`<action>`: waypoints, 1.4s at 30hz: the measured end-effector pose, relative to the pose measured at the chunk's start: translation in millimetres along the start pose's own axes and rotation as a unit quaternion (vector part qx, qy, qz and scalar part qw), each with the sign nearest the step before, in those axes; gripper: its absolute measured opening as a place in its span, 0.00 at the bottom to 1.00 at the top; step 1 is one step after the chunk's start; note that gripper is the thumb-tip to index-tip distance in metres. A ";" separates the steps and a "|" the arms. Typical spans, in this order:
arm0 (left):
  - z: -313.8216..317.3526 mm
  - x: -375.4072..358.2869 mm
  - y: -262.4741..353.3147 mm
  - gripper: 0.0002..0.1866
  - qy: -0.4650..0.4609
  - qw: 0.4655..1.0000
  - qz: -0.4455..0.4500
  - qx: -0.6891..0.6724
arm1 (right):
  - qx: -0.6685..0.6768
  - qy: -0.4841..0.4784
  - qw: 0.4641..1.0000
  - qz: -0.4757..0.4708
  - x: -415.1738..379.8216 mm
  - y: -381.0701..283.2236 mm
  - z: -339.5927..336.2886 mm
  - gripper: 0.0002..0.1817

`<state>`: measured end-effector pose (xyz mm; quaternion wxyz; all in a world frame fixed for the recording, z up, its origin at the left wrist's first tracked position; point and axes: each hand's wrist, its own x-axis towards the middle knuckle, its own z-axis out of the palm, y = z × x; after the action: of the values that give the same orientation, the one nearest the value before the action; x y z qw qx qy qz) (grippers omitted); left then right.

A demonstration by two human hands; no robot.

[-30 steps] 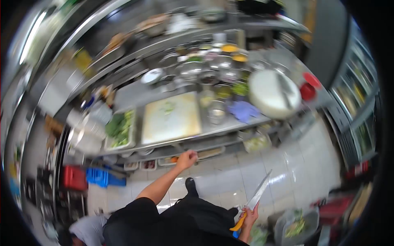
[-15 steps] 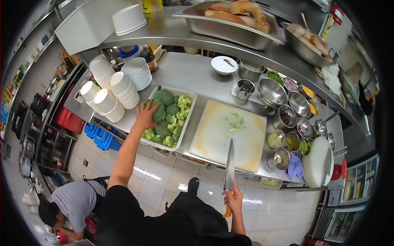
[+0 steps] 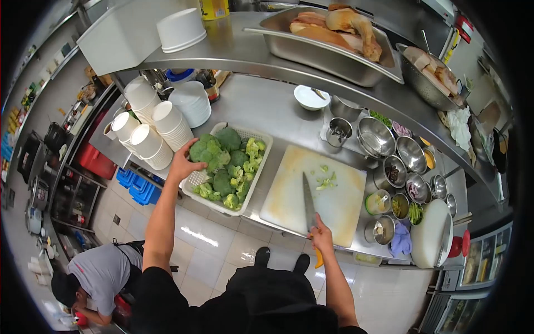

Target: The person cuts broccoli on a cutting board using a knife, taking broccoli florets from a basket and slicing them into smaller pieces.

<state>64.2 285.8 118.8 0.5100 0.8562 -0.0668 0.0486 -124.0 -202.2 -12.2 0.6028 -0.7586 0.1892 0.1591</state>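
My left hand is closed around the side of a large broccoli head, at the left of a white plastic basket. Other broccoli heads and paler green cut florets lie in that basket. My right hand grips a kitchen knife by its yellow handle. Its blade points away from me over the near left part of a white cutting board. Small green scraps are scattered on the board.
Stacked white paper bowls stand left of the basket. Several metal bowls with ingredients line the board's right. Overhead, a steel shelf carries a meat tray. A person bends over at lower left.
My left hand has gone from spread over the broccoli to holding one head, raised slightly at the left. My right hand has brought the knife forward over the board.
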 end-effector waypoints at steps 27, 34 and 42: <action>339.6 31.7 73.9 0.36 -0.158 0.981 -0.075 -0.087 | -0.320 -0.008 0.936 -0.149 -74.8 -36.5 -82.1 0.40; 344.2 38.8 74.6 0.34 -0.161 0.975 -0.100 -0.114 | -0.339 -0.041 0.933 -0.115 -70.4 -43.7 -76.1 0.41; 343.7 32.7 70.1 0.35 -0.172 0.981 -0.030 -0.087 | -0.308 0.006 0.942 -0.136 -14.9 -7.6 -20.0 0.44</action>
<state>90.1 -51.8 21.3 0.5651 0.8055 -0.1317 -0.1207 -133.2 -218.7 5.8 0.3549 -0.9265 0.0300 0.1218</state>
